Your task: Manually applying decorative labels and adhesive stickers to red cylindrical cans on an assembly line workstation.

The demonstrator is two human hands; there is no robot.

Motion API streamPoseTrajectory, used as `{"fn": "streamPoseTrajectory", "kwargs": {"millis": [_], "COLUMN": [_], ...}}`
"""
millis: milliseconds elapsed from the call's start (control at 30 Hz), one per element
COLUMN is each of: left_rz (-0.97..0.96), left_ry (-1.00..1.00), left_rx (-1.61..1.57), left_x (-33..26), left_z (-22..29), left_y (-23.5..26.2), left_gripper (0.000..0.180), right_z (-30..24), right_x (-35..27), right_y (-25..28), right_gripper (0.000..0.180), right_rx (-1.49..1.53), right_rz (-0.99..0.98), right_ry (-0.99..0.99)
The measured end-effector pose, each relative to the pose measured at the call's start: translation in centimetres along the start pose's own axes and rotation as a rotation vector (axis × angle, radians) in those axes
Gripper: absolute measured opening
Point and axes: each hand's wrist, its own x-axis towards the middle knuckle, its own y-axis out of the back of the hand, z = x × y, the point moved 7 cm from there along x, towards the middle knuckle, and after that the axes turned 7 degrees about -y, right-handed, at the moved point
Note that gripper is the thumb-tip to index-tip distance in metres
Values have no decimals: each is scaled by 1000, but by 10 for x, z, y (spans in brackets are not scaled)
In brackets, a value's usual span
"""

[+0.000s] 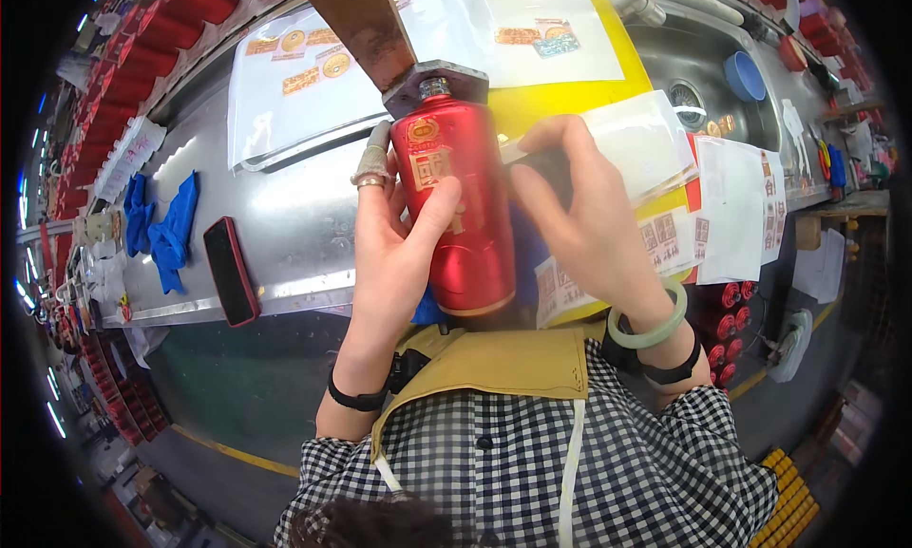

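Note:
A glossy red bottle (480, 182) with gold lettering lies with its neck pointing away from me, against a grey angular plate (404, 97) on a brown post (356, 21). My left hand (394, 254) grips the bottle's left side, thumb laid across its front; one finger wears a pale wrapping and a ring. At the bottle's right edge, my right hand (594, 225) is closed in a pinch, thumb and forefinger bent together. Whatever sits between those fingertips is too blurred to make out. Beside this hand lie white backing sheets (636, 144) and a sheet of brown-printed stickers (665, 239).
A tray (256, 135) with gold stickers on white sheets stands beyond the bottle. On the metal bench to the left lie a phone (230, 271) and crumpled blue pieces (174, 230). A yellow board (537, 106) reaches toward the sink (655, 59), which holds a blue bowl (744, 76).

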Motion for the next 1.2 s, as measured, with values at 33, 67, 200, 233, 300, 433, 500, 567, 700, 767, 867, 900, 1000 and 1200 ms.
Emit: {"fn": "streamPoseTrajectory", "kwargs": {"millis": [33,67,200,233,300,433,500,567,700,767,867,900,1000,1200], "left_rz": [13,27,24,26,29,31,31,22,7,6,11,11,16,5], "left_ry": [-1,-3,13,10,8,8,22,22,2,10,25,25,22,21], "left_rx": [-7,-13,-10,-3,4,-12,-45,-56,-66,-19,-1,-1,-18,-3], "left_x": [-1,-2,1,1,0,-1,-1,0,3,1,0,0,0,0], "left_z": [1,2,0,1,2,3,3,2,5,6,4,4,6,6], "left_y": [-1,-1,-1,-1,-1,0,1,1,-1,-1,-1,-1,-1,-2], "left_gripper": [76,77,77,76,76,75,75,75,74,74,74,74,73,72], "right_z": [-5,-10,-17,-19,-20,-14,-10,4,35,34,40,39,35,33], "right_x": [-1,-3,-4,-5,-5,-1,3,7,16,16,17,18,19,20], "right_y": [0,-1,-6,-7,-9,-2,-1,-7,-18,-20,-21,-20,-20,-18], "right_gripper": [19,19,19,20,19,22,26,36,35,36,36,36,36,36], "right_rx": [-102,-205,-306,-316,-283,-137,-100,120,239,259,254,255,247,218], "right_rz": [14,28,73,76,52,54,28,-96,-212,-238,-254,-254,-277,-275], "right_ry": [51,102,232,251,233,111,84,-230,-183,-229,-263,-263,-281,-266]}}
